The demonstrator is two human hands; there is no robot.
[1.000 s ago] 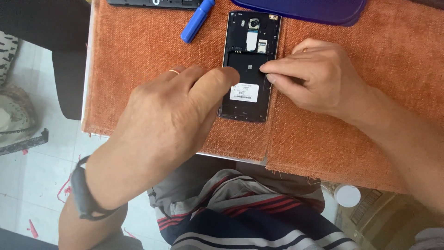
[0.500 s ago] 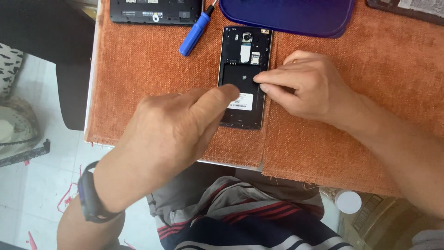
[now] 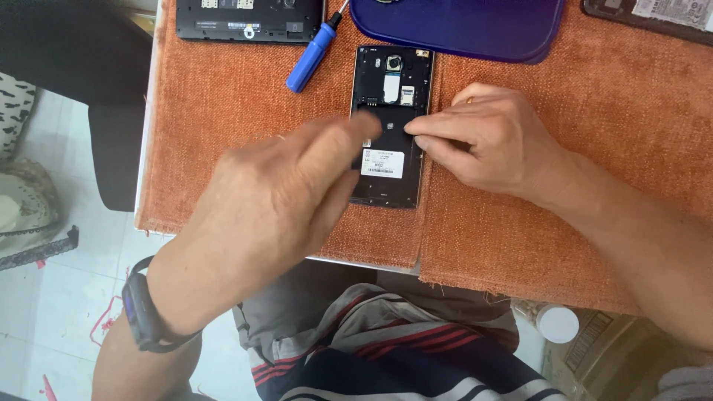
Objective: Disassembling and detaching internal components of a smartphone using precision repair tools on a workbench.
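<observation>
Orange woven cloth [image 3: 223,111] covers the table. Near its far edge, at centre, lies an opened black phone [image 3: 390,126], back cover already off, internals exposed, white label visible. The right hand [image 3: 490,137] pinches narrow at the phone's mid-section. The left hand [image 3: 282,200] hovers blurred, loosely open, holding nothing. Reassembly appears outstanding.

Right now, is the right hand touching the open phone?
Touching. The head view shows the right hand's fingertips pressed onto the open phone's dark inside, with no gap visible between them.
</observation>
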